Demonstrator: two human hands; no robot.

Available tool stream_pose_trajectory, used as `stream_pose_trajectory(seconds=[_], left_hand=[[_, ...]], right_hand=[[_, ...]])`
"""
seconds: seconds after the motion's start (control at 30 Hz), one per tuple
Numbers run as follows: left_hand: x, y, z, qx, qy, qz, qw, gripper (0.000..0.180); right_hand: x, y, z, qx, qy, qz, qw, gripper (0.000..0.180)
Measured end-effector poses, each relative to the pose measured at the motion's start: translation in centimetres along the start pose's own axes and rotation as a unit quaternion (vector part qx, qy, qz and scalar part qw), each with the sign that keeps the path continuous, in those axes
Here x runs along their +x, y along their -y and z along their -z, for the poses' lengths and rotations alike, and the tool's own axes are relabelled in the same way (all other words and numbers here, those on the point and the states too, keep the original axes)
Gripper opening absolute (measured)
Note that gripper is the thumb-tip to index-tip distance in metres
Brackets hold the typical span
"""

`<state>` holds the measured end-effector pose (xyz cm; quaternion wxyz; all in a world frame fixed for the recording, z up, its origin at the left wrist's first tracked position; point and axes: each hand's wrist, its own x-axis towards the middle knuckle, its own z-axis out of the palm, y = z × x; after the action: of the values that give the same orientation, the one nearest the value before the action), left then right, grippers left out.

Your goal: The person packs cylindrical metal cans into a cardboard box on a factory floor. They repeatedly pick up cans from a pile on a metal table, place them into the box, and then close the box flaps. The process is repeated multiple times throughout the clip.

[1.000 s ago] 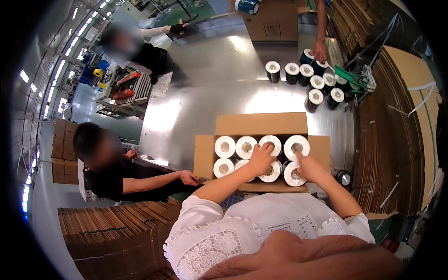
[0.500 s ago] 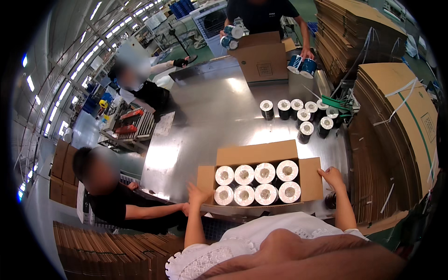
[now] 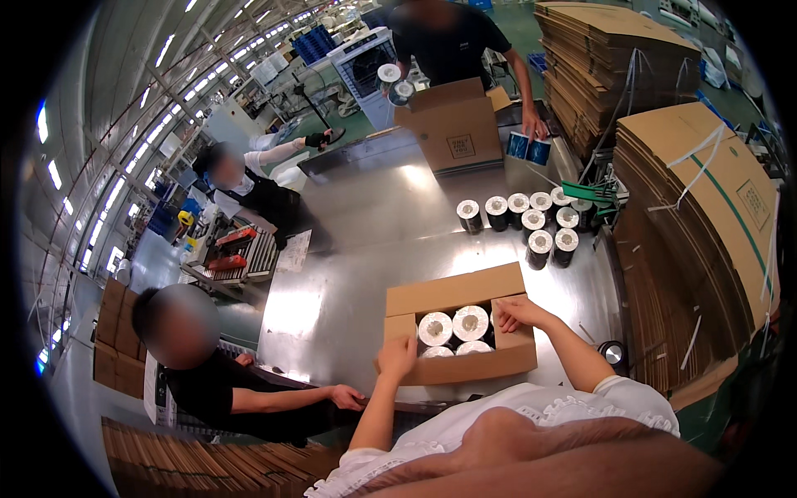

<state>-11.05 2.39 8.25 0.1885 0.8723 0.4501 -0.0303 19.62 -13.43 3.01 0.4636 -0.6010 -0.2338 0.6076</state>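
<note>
An open cardboard carton (image 3: 465, 371) stands at the near edge of the metal table, holding film-wrapped white-topped rolls (image 3: 436, 329). Its side flaps are folded inward, covering the outer rolls, and the near flap partly hides the front row. The far flap (image 3: 452, 286) still stands up. My left hand (image 3: 397, 358) is closed at the carton's near left corner, on the left flap (image 3: 399, 332). Over the right flap (image 3: 516, 339), my right hand (image 3: 520, 313) has its fingers bent onto the cardboard, fingertips at the inner edge.
Several upright rolls (image 3: 533, 220) stand beyond the carton, near a green-handled tool (image 3: 588, 191). A dark round object (image 3: 613, 353) lies right of my forearm. Across the table a person handles rolls by another carton (image 3: 458, 133). Flat cartons (image 3: 697, 199) are stacked at right. A co-worker's hand (image 3: 347, 397) is close at left.
Both side flaps have swung inward over the rolls, and the near flap has come up. My right hand moved left and inward; my left hand shifted right. The co-worker's hand moved slightly right and down.
</note>
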Motion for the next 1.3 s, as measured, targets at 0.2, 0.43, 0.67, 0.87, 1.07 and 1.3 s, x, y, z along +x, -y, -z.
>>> stream_pose_trajectory(seconds=[0.2,0.43,0.67,0.87,1.07,1.3], left_hand=[[7.6,-2.2,-5.0,-0.026,-0.25,-0.24,0.938,0.044],[15.1,-5.5,-4.5,0.086,-0.189,-0.224,0.952,0.048],[2.6,-4.3,-4.7,-0.066,-0.223,-0.317,0.92,0.042],[0.6,2.4,-5.7,-0.035,-0.153,-0.333,0.93,0.053],[1.4,-0.9,-3.5,0.037,-0.214,-0.209,0.953,0.063],[2.1,1.6,-4.0,0.088,-0.162,-0.215,0.959,0.072]], right_hand=[[-6.2,-5.2,-2.9,-0.453,-0.394,0.25,0.759,0.094],[-5.6,-9.7,-3.2,-0.135,-0.276,0.096,0.947,0.085],[-4.4,-13.0,-2.8,0.072,-0.249,0.119,0.958,0.065],[1.2,-13.7,-6.2,0.15,-0.21,0.097,0.961,0.086],[-0.6,-7.4,-11.4,0.11,0.096,-0.026,0.989,0.08],[-1.7,-8.2,-8.0,0.035,0.063,-0.029,0.997,0.037]])
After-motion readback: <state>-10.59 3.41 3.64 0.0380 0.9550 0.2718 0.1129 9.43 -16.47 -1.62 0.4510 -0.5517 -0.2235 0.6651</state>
